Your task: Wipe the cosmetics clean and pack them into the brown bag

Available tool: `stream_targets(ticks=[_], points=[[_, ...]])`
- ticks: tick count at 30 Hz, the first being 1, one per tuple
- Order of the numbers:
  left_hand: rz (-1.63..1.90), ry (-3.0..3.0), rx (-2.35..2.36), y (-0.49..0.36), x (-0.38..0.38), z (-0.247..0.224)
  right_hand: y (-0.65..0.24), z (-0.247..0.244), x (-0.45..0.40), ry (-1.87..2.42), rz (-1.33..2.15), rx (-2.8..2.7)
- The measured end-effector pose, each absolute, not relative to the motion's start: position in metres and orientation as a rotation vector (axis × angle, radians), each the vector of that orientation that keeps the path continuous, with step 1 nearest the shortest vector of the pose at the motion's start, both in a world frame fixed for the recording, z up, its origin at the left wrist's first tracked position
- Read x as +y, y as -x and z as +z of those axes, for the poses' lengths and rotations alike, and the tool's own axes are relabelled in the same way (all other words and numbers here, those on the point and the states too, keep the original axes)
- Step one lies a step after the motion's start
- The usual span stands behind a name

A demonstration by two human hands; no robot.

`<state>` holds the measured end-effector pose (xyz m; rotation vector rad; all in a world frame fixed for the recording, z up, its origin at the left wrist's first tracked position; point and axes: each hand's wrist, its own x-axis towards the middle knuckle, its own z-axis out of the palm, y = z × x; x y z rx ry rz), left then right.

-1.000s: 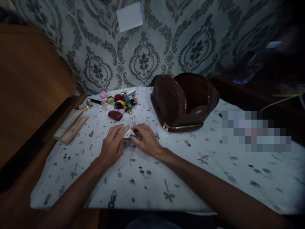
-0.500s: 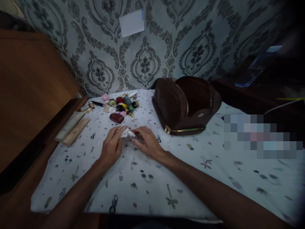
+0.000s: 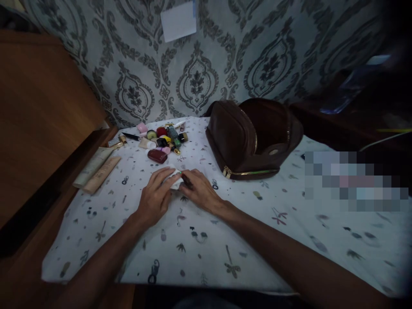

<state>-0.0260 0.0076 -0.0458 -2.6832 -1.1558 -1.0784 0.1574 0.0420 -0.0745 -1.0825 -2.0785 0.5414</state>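
My left hand (image 3: 156, 191) presses a white tissue or cloth (image 3: 175, 171) with closed fingers. Its fingertips meet those of my right hand (image 3: 200, 191) over the printed cloth (image 3: 199, 257). In my right hand is a small item, mostly covered by the fingers and the tissue; its kind cannot be made out. Just beyond the hands lies a dark red oval case (image 3: 157, 156), at the front of a pile of small cosmetics. In that pile are a green bottle (image 3: 174, 136) and a white-capped tube (image 3: 147, 143).
A brown cosmetic bag (image 3: 234, 137) stands unzipped to the right. Two squeeze tubes, one grey-green (image 3: 94, 166) and one peach (image 3: 102, 175), lie at the left. A black pen-like stick (image 3: 131, 136) rests behind them. A wooden panel (image 3: 48, 111) borders the left side; patterned wallpaper (image 3: 198, 86) rises behind.
My fingers have closed further around the small item and tissue, so less of the item shows. The view has shifted slightly. The pile and the bag stay where they were.
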Motion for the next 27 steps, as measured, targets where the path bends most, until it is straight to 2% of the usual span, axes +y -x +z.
stream_targets(ticks=[5,12,21,27], points=[[-1.198,2.651,-1.39,0.031,0.01,-0.048,-0.157,-0.071,0.039,0.983,0.406,-1.992],[-1.175,2.632,-1.397,0.03,0.011,-0.048,-0.158,-0.075,0.04,1.009,0.433,-2.127],[-0.907,2.693,-0.997,0.02,0.0,-0.046,-0.157,-0.079,0.039,1.111,0.486,-2.196],[-1.028,2.773,-0.965,0.022,0.004,-0.046,-0.161,-0.075,0.043,1.069,0.62,-2.16]])
